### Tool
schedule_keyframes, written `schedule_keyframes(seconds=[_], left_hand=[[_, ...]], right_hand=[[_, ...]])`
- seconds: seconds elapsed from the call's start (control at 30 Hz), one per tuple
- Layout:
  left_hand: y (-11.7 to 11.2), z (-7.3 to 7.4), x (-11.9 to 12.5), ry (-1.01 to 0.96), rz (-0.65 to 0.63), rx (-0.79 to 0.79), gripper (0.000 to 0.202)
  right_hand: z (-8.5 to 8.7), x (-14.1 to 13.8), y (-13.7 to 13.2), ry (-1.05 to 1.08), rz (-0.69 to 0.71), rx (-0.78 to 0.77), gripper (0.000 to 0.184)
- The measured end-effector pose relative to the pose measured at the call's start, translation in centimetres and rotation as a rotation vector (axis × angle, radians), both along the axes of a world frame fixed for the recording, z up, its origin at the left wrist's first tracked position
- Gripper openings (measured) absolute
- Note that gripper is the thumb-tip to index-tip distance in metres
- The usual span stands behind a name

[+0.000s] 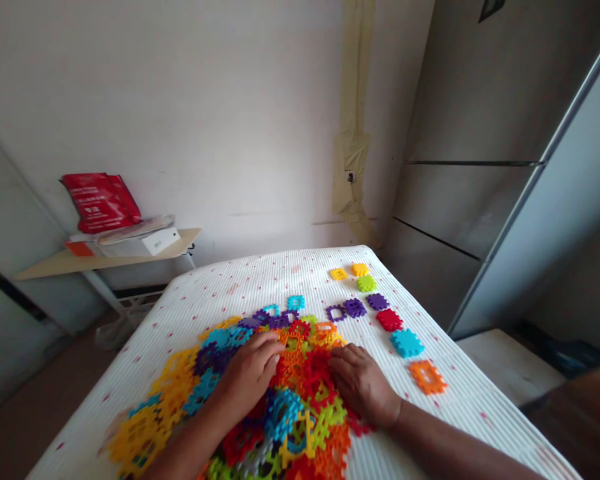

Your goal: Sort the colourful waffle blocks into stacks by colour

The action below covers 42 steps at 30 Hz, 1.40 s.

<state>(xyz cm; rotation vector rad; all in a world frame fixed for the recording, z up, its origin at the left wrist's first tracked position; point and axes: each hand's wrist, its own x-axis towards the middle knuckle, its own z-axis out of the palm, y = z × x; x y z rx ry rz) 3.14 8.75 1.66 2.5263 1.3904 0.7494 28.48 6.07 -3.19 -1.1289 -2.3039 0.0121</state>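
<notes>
A heap of toothed plastic interlocking tiles in many colours lies in front of me. My left hand rests on the heap's left side, fingers curled together beside orange tiles. Whatever may be under those fingertips is hidden. On the heap's right side, my right hand has its fingers bent down against red tiles; its grip is hidden too. Between the hands are a blue tile and lime green tiles. Yellow tiles spread out to the left of my left hand.
Along the white spotted tablecloth's right side lie separate tiles, including an orange tile, a turquoise tile and a red tile. A side shelf bears red packages. A grey cabinet stands at right.
</notes>
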Motion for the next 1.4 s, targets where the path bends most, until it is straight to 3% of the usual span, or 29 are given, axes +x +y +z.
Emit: schedule_keyframes(seconds=[0.1,0.17,0.27,0.4,0.63,0.83,1.0,1.1,1.27,1.3,1.4], left_hand=[[2.2,2.1,0.9,0.021,0.007,-0.044,0.029],[4.5,2.7,1.7,0.071,0.059,-0.105,0.028],[8.4,2.2,3.1,0.142,0.165,-0.184,0.027],[11.9,0.3,5.0,0.203,0.295,-0.243,0.026],[13.4,-1.5,7.5,0.290,0.502,-0.361,0.049],[14.3,-1.2,8.0,0.292,0.583,-0.436,0.043],[13.8,-0.7,8.0,0.213,0.609,-0.372,0.047],[12.5,0.2,8.0,0.137,0.531,-0.274,0.047],[7.5,1.4,7.5,0.004,0.320,-0.167,0.051],[6.2,1.3,7.2,-0.097,0.247,-0.158,0.050],[2.6,0.3,6.0,-0.327,0.145,-0.322,0.045]], right_hand=[[0.0,-0.1,-0.1,0.014,0.000,-0.003,0.018],[0.0,-0.1,-0.1,0.017,-0.005,-0.006,0.019],[0.2,-0.2,-0.1,0.013,-0.012,-0.020,0.018],[0.3,-0.3,-0.1,0.001,-0.014,-0.043,0.015],[0.1,-0.3,0.0,-0.001,-0.020,-0.046,0.015],[0.0,-0.2,0.1,-0.010,-0.027,-0.035,0.015],[0.1,-0.1,0.1,-0.018,-0.041,-0.022,0.013],[0.2,-0.2,0.0,-0.016,-0.044,-0.010,0.014],[0.2,-0.2,0.1,-0.021,-0.043,-0.006,0.013],[0.2,-0.1,0.2,-0.022,-0.044,-0.012,0.013],[0.4,0.1,0.2,0.008,-0.034,-0.025,0.015]])
